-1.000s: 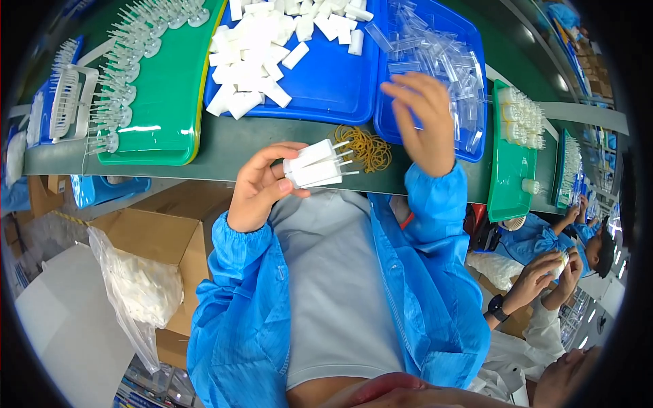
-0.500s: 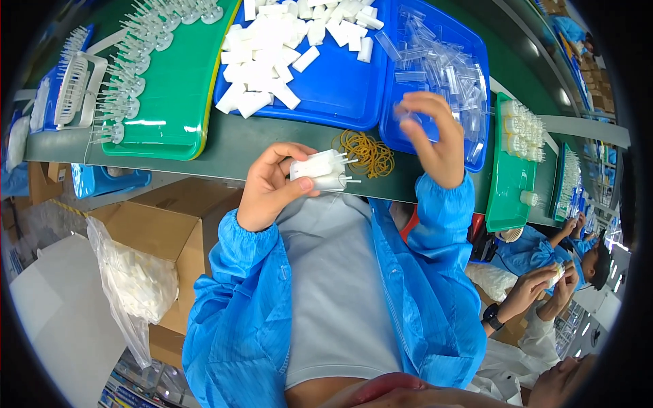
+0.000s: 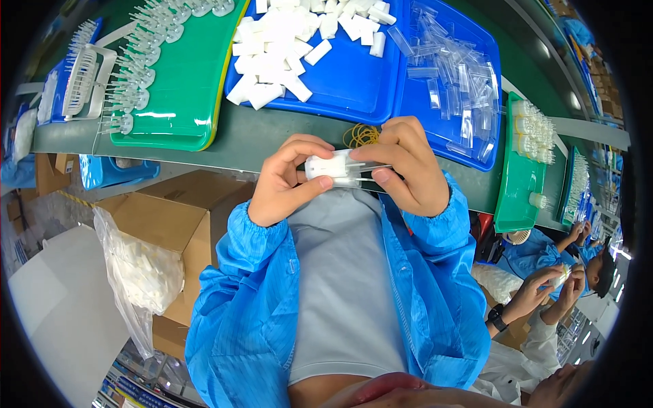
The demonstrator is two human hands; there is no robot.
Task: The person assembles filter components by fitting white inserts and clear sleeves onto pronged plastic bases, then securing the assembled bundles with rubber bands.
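My left hand [image 3: 286,182] grips a white plastic assembly [image 3: 332,168], a round base with white blocks and thin prongs pointing right. At its pronged side, my right hand [image 3: 411,166] pinches a clear plastic piece [image 3: 369,165] between thumb and fingers. The piece lies against the prongs; its far end is hidden by the fingers. Yellow rubber bands [image 3: 360,134] lie on the table just beyond, partly covered by my right hand. Clear plastic pieces [image 3: 462,88] fill a blue tray [image 3: 415,112] behind that hand. White blocks [image 3: 272,61] are heaped in another blue tray [image 3: 354,92].
At left, a green tray [image 3: 180,102] carries several pronged bases [image 3: 136,75]. Another green tray [image 3: 520,200] at right holds assembled pieces [image 3: 529,129]. Below the table's left side stands a cardboard box [image 3: 160,214] with a bag of white parts [image 3: 146,275]. Another person's hands [image 3: 534,292] work at right.
My right hand has come from above the clear-piece tray down and left to the assembly, carrying a clear piece. My left hand still holds the assembly, slightly farther right in view.
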